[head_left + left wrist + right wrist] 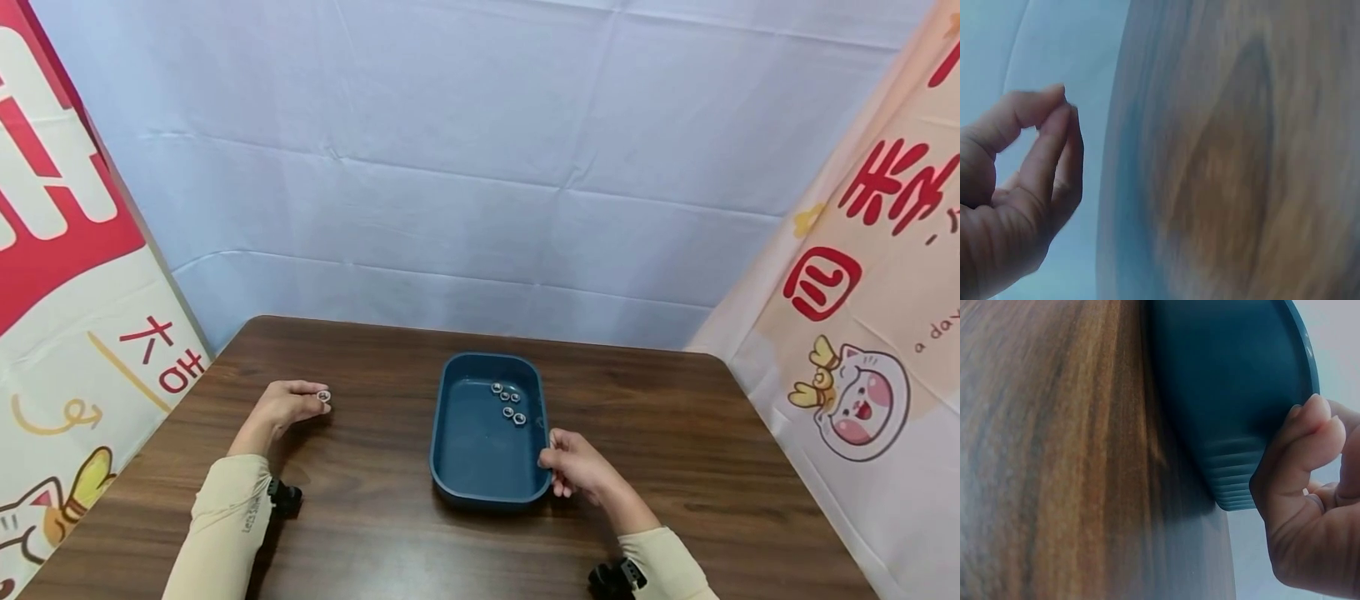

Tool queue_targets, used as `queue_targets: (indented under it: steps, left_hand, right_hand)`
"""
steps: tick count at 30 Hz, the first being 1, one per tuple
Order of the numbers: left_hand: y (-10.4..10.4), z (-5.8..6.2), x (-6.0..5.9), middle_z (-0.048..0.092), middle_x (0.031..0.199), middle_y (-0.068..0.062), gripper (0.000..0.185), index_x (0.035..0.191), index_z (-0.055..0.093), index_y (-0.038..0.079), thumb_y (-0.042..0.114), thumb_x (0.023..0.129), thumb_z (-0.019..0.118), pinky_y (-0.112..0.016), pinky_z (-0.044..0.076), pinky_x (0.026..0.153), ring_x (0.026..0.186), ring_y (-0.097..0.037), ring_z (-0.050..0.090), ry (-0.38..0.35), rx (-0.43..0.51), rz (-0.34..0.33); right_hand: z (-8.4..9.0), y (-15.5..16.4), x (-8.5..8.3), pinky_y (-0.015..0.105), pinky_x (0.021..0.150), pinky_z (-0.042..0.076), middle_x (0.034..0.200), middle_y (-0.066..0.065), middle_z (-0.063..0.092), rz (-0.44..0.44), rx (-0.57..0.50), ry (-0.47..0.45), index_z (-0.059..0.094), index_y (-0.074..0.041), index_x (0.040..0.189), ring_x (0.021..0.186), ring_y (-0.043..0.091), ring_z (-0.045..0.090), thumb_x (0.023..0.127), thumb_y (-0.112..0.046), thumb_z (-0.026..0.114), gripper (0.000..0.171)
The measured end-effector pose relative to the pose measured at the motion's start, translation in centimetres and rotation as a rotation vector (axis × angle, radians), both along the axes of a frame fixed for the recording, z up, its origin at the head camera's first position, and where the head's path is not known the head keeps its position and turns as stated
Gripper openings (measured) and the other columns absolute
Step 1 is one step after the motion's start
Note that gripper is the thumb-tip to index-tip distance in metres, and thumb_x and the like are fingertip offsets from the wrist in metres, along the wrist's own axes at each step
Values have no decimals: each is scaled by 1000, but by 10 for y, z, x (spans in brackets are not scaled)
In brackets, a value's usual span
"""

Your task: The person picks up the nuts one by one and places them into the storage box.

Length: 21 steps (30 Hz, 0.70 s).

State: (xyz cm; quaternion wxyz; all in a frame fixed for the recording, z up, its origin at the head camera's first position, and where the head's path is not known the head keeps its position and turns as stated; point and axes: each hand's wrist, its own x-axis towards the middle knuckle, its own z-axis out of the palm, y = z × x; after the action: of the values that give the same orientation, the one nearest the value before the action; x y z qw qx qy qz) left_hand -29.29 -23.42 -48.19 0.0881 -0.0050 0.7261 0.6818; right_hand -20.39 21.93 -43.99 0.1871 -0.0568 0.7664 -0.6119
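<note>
Left of the tray, my left hand [288, 406] pinches a small metal hex nut [324, 396] between thumb and fingertips, above the table. The left wrist view shows the same hand [1029, 169] with its fingertips together, and the nut is mostly hidden there. A dark blue rectangular tray [468, 475] stands on the table, with several hex nuts [520, 419] lying in its right half. At the tray's right wall, my right hand [577, 467] grips the rim. In the right wrist view its curled fingers [1300, 447] lie against the tray's outer side [1229, 375].
The brown wood-grain table [675, 417] reaches back to a pale hanging cloth [450, 208]. Printed cloths with red lettering hang at the left [67, 275] and right [862, 333]. A black wrist camera [285, 497] sits on the left sleeve, another [617, 577] on the right.
</note>
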Motion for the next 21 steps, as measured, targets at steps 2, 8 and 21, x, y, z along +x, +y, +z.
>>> queue_targets:
  steps: [2, 8, 21]
  left_hand:
    - [6, 2, 2, 62, 93, -14, 46, 124, 41, -22, -12, 83, 58, -33, 51, 79, 78, -14, 66, -2, -18, 26]
    - [22, 3, 2, 61, 96, -15, 47, 123, 46, -19, -9, 81, 63, -33, 51, 79, 78, -12, 66, -18, -17, 84]
    - [49, 7, 5, 61, 94, -15, 45, 120, 50, -19, -10, 78, 65, -27, 53, 72, 75, -12, 65, -31, 15, 118]
  right_hand:
    - [8, -2, 4, 17, 36, 39, 50, 3, 48, 8, -5, 1, 39, -5, 73, 39, 7, 48, 79, 6, 47, 14]
    - [-8, 4, -4, 18, 35, 39, 49, 3, 47, -6, 8, -10, 39, -5, 74, 38, 8, 47, 79, 5, 48, 15]
    - [-21, 7, -10, 20, 35, 39, 50, 3, 48, -16, 10, -13, 40, -6, 75, 38, 8, 47, 78, 0, 51, 13]
